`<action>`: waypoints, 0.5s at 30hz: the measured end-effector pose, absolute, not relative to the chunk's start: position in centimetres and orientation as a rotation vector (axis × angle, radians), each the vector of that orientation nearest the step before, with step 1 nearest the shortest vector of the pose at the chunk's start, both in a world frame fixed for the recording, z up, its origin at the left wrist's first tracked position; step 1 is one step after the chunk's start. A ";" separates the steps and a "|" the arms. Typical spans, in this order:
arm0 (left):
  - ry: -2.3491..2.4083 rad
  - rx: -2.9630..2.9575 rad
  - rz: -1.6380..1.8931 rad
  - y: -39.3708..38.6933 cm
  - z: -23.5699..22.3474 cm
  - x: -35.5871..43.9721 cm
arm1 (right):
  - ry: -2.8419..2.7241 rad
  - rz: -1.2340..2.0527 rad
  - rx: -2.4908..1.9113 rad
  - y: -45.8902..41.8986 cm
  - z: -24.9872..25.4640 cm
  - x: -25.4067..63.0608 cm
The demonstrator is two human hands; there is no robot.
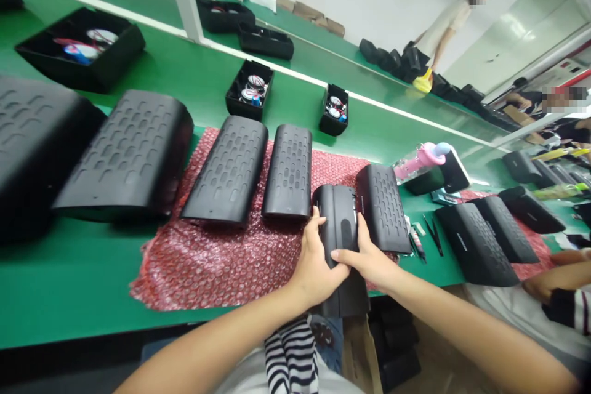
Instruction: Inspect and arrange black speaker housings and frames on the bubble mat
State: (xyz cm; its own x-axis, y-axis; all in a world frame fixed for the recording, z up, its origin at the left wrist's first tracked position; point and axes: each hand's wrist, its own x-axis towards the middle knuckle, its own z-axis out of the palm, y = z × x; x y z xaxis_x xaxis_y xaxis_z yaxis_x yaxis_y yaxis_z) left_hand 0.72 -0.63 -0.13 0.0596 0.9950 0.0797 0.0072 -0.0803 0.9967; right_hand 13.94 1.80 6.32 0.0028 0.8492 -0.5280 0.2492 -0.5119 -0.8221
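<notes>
Between my two hands is a black speaker housing [342,212], its long seam facing up and its near end over the table edge. My left hand [316,258] grips its left side, fingers wrapped along the wall and thumb on top. On the opposite side my right hand [369,252] is closed around it, thumb pressing the top near the other thumb. To the right lies a black housing [385,209] with oval dimples. Left of my hands rest another dimpled housing [287,169] and a wider dimpled one [228,169], all on red bubble wrap [221,265].
Open black housings with wired speakers [249,89] stand farther back on the green table [184,71]. Tweezers [433,235], a pink bottle [418,163] and more housings [475,243] are at right. A person [446,24] stands beyond; a co-worker's arm [549,280] shows at right.
</notes>
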 end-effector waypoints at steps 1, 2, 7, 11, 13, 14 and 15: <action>1.078 1.290 1.221 -0.6 -0.3 0.5 | -1.140 1.524 -1.820 1.6 6.2 14.1; 1.029 1.285 1.212 -0.6 -0.4 0.2 | -1.145 1.518 -1.851 1.4 6.1 14.2; 0.896 1.354 1.105 0.0 -0.1 -1.2 | -1.221 1.396 -1.908 1.8 5.6 14.1; 0.768 1.392 1.061 0.7 1.4 -2.4 | -1.024 1.433 -1.825 1.9 5.9 14.2; 0.691 1.349 1.166 0.8 2.3 -3.1 | -0.931 1.533 -1.633 1.3 6.1 14.6; 0.692 1.318 1.255 0.7 2.7 -3.5 | -0.937 1.540 -1.554 0.9 6.2 14.9; 0.728 1.290 1.343 0.5 3.0 -3.8 | -0.977 1.513 -1.504 0.5 6.3 15.2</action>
State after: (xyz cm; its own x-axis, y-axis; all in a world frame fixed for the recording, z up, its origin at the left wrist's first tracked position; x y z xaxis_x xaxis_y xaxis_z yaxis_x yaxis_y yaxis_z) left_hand -3.84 0.54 2.96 0.1736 0.9435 0.2821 -0.2779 -0.2279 0.9332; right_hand 15.23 0.46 6.30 -0.0016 0.9143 -0.4049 -0.0066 -0.4049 -0.9143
